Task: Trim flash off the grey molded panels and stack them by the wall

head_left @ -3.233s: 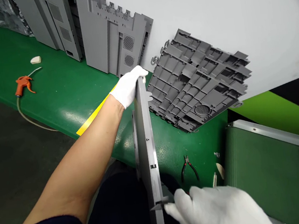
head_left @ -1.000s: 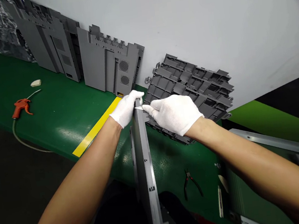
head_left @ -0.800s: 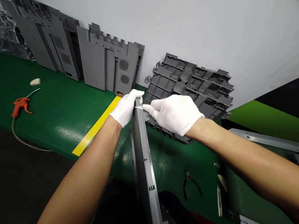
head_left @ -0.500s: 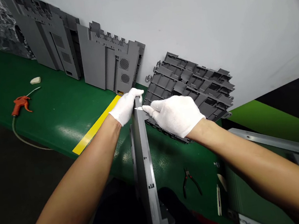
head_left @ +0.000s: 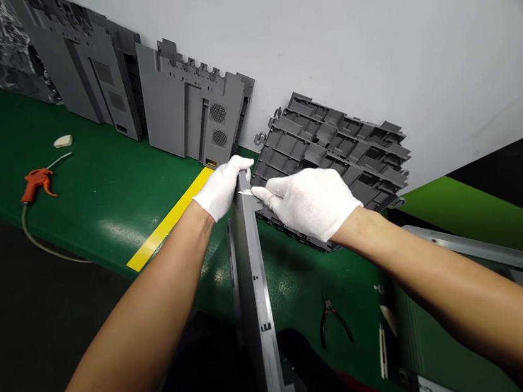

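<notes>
A grey plastic panel [head_left: 261, 298] stands on edge in front of me, its narrow side facing up. Gloved in white, my left hand [head_left: 222, 189] grips the panel's far end, fingers wrapped over it. My right hand [head_left: 313, 205], also in a white glove, is closed around a small knife whose pointed blade [head_left: 244, 192] lies across the panel's narrow edge, close to my left hand. The knife's handle is hidden in the glove.
Grey moulded panels [head_left: 183, 104] lean against the white wall, with a ribbed one [head_left: 331, 143] behind my right hand. On the green table [head_left: 100, 203] lie an orange air gun [head_left: 37, 183], black-handled pliers [head_left: 331, 321], a white block [head_left: 63, 141] and yellow tape [head_left: 169, 220].
The blade and my right hand have shifted very slightly to the right and nearer along the panel's edge. My left hand keeps its grip.
</notes>
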`<state>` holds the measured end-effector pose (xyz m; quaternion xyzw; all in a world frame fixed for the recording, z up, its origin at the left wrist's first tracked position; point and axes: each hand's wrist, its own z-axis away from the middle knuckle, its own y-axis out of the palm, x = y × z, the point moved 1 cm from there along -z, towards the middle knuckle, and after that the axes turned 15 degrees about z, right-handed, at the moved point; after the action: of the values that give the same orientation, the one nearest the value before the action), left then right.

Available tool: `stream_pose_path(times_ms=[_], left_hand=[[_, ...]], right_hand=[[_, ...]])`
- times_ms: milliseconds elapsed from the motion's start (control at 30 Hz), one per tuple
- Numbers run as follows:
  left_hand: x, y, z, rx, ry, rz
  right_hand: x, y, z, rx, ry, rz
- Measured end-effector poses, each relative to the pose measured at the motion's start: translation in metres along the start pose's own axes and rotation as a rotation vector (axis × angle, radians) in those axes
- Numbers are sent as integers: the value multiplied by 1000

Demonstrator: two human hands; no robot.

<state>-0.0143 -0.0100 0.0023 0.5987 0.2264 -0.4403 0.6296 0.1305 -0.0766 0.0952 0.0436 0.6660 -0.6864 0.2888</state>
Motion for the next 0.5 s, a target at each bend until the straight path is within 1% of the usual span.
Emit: stream_pose_path(times_ms=[167,333,500], left_hand=[[-1,1,0,-3,23,-11],[-3,4,2,-25,10,-31],[-2,4,1,-13,10,-26]], right_hand=[[-1,1,0,-11,-8,1],[-3,2,-2,-15,-25,-6],[-6,4,-4,-15,-31,-3]])
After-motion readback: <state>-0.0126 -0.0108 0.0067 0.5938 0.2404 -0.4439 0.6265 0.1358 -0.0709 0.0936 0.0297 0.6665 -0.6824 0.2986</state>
